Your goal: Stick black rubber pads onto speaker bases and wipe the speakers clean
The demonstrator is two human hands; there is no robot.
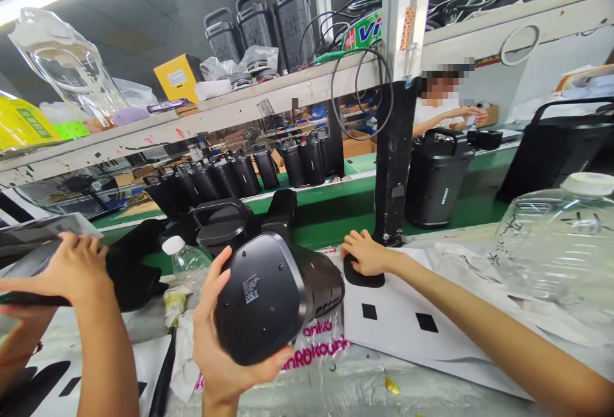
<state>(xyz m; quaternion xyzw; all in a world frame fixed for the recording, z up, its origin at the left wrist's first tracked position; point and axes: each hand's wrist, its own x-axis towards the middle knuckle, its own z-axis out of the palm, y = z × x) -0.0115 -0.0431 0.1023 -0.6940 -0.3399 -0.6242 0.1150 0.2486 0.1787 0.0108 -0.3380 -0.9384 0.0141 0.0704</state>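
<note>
My left hand [225, 353] is wrapped round the bottom end of a black portable speaker [261, 295], which lies tilted on its side with its base toward me. Screws and a small printed label show on that base. To the right, my right hand [367, 254] has its fingers curled at the upper edge of a black rounded pad [364, 276]. The pad lies at the top of a white sheet [393, 334] that carries small black squares. My fingertips partly cover the pad, and whether its edge is lifted is hard to see.
At left, a co-worker's hands [77, 270] hold a dark speaker. A clear bottle [185, 260] stands behind my left hand, and a large plastic jug [561, 244] at right. Several speakers line the green conveyor [321, 212]. A black post [391, 167] and an overhead shelf [288, 91] stand ahead.
</note>
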